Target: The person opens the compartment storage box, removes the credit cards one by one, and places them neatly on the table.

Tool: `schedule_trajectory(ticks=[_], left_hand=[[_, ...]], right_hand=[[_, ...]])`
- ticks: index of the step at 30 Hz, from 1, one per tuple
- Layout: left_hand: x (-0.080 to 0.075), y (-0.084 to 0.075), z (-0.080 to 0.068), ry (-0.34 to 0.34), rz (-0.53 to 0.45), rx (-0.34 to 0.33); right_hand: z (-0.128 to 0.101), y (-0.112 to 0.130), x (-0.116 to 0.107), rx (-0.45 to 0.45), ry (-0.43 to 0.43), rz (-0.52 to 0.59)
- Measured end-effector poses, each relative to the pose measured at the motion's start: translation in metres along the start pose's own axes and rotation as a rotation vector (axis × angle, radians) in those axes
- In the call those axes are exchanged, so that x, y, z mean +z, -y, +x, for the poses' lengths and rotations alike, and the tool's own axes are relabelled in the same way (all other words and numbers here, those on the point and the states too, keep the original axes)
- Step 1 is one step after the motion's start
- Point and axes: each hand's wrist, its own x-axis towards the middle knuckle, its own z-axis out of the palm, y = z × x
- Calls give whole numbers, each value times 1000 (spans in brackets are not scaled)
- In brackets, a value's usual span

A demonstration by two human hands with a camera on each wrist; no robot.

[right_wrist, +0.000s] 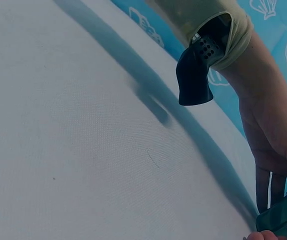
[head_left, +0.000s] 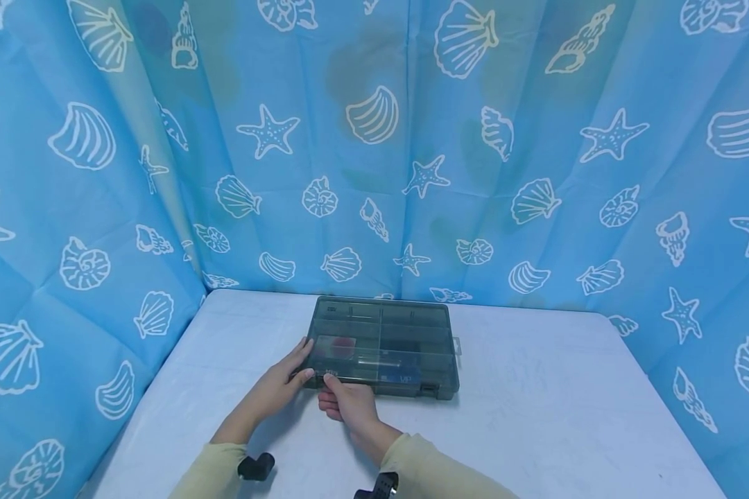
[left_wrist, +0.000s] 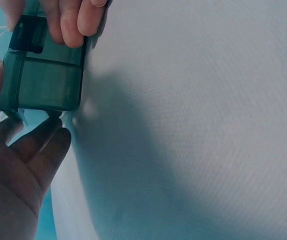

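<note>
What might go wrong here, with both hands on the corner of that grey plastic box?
Both hands, left hand and right hand, hold the same near-left corner of the compartment box, so lifting there could tip it and jumble the small items inside. If the lid pops open suddenly, contents might spill onto the white table. Whether it is latched is unclear.

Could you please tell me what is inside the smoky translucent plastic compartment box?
Through the lid of the smoky translucent plastic compartment box, dividers, a red item and dark items show; the tint hides details.
</note>
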Motion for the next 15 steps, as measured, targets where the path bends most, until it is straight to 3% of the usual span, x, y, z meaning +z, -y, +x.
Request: schedule_trajectory(ticks=[8,15], left_hand=[[-2,-2,-1,13,-8,9],[-2,-1,0,18,-6,9]], right_hand=[[1,-4,0,-10,7,-22],[1,-5,-4,-9,62,-23]])
